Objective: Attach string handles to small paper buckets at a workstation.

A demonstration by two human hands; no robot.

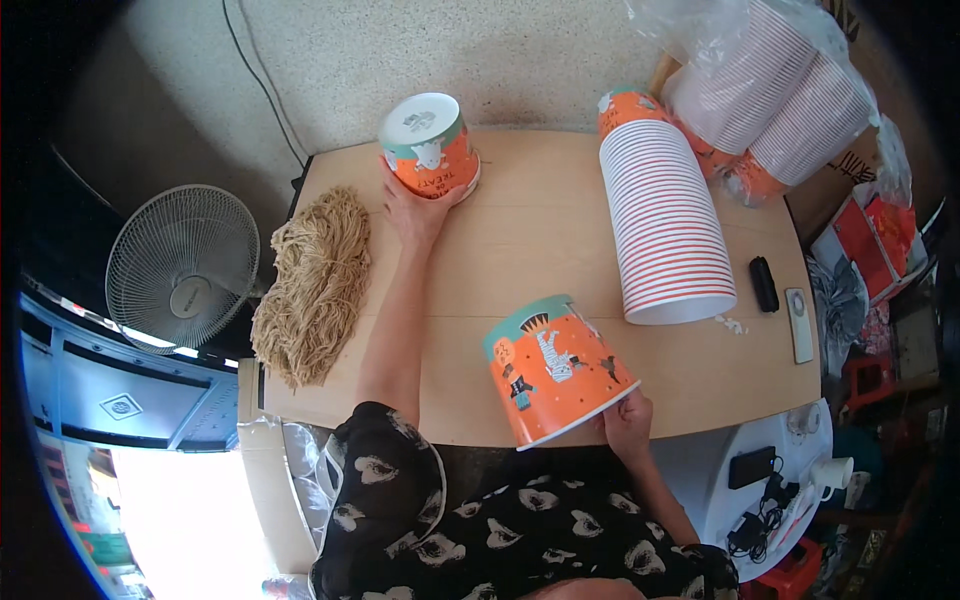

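Note:
My left hand (415,210) reaches to the far side of the wooden table (540,230) and rests against an upside-down orange and teal paper bucket (430,147). My right hand (628,420) grips the rim of a second orange bucket (553,368) with cartoon figures, tilted on its side at the near table edge. A long nested stack of the same buckets (665,215) lies on the table to the right.
A heap of tan string or fibre (315,285) lies at the table's left edge. A standing fan (182,265) is at left. More bagged bucket stacks (775,85) lie at back right. A black object (764,284) and a flat white remote (800,325) sit at the right edge.

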